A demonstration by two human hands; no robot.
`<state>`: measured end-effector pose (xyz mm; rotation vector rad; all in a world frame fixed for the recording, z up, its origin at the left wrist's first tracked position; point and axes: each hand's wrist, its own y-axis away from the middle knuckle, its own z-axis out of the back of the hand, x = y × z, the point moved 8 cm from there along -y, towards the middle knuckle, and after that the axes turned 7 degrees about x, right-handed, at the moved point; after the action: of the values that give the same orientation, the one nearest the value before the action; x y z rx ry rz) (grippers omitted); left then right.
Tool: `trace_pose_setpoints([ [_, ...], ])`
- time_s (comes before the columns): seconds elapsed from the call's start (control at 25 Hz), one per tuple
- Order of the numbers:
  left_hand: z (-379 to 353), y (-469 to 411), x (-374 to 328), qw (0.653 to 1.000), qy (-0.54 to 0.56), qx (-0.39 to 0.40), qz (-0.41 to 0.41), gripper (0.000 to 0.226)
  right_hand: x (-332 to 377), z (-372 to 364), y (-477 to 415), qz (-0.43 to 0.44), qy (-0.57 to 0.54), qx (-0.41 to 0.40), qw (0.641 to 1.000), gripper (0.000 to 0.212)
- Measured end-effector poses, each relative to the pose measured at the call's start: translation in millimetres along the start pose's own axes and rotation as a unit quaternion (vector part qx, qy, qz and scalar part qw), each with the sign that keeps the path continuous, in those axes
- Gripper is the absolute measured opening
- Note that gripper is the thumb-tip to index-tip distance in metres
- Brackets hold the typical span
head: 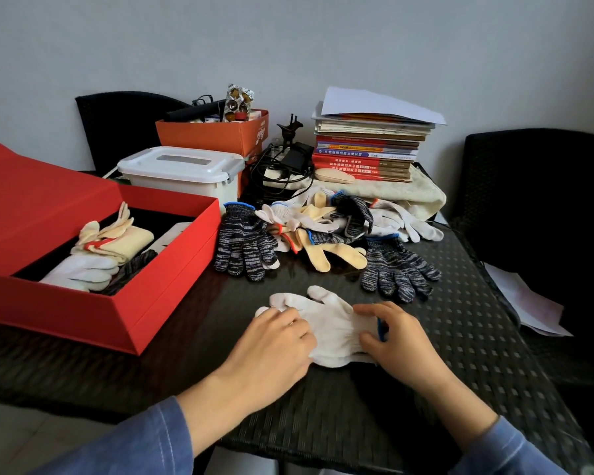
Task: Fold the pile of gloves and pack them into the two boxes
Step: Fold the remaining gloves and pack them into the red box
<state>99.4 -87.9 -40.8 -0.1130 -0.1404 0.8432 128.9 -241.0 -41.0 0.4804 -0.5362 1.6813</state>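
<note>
While the white glove [333, 325] lay flat on the near middle of the black woven table [443, 389], both hands worked on it. Its fingers pointed left and its cuff, edged in blue, pointed right. The left hand [275, 347] covered the glove's finger end, its own fingers curled down onto the cloth and gripping it, with two white fingertips poking out beyond the knuckles. The right hand [396, 334] pinched the gathered cuff between thumb and bent fingers. The glove's thumb stuck out toward the far side, between the two hands.

Farther back, the pile of gloves [323, 217] sprawled across the middle of the table: white, yellow and dark speckled ones tangled together. One dark speckled glove [244, 246] lay at the pile's left edge and another [398, 269] at its near right, just beyond the right hand. To the left stood the red box [172, 269], open, with folded gloves [107, 248] packed inside; its near right corner sat close to the left hand. Behind it were a white plastic tub [182, 173] and an orange box [213, 133] full of oddments. Far right, a stack of books [367, 149] rested on a cream towel [402, 195], with cables [282, 173] beside it. A black chair [546, 186] stood at the right.
</note>
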Motion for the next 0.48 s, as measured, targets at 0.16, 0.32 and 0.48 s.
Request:
trace_pose_setpoints([
  [0.16,11.9,1.7,6.7,0.999,0.026,-0.010,0.019,0.031,-5.4,2.5,-1.9,-0.018,-0.028,-0.002,0.999,0.040],
  [0.32,18.0,8.3,7.5,0.999,0.032,0.013,0.013,0.029,-3.3,2.6,1.1,-0.008,-0.007,-0.013,1.000,0.030],
  [0.48,22.2,8.3,12.1,0.990,0.104,-0.039,0.082,0.032,4.7,-0.2,4.7,0.008,0.069,-0.026,0.997,0.023],
])
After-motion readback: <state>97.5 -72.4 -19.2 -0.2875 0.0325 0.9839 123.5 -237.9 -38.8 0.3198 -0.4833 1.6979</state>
